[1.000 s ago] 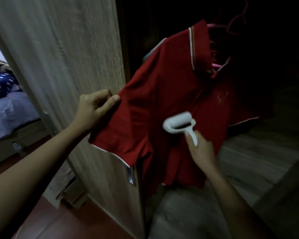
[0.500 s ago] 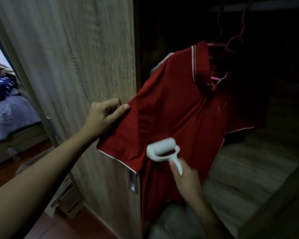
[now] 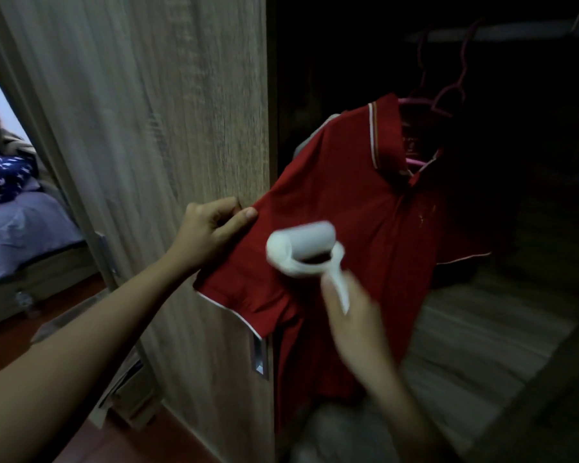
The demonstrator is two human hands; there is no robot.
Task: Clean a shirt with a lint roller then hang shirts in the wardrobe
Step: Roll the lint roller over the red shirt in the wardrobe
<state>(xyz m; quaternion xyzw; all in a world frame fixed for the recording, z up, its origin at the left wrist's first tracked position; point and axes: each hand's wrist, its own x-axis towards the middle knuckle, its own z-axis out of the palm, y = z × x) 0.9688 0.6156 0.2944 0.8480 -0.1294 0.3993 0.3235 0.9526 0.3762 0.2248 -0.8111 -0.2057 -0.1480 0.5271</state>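
Note:
A red polo shirt (image 3: 358, 202) with white trim hangs on a pink hanger (image 3: 448, 95) inside the dark wardrobe. My left hand (image 3: 211, 228) pinches the shirt's sleeve near the shoulder and holds it stretched out to the left. My right hand (image 3: 351, 312), blurred, grips the handle of a white lint roller (image 3: 303, 248). The roller's head lies against the shirt at the base of the stretched sleeve.
The wooden wardrobe door (image 3: 154, 128) stands open on the left, with a metal handle (image 3: 259, 355) near its edge. A rail (image 3: 502, 30) crosses the top of the dark wardrobe. A bed with blue bedding (image 3: 20, 228) lies beyond the door at far left.
The lint roller has travelled down the shirt's front and towards the sleeve, then slightly up. My left hand keeps the same hold on the sleeve. The view has tilted upward.

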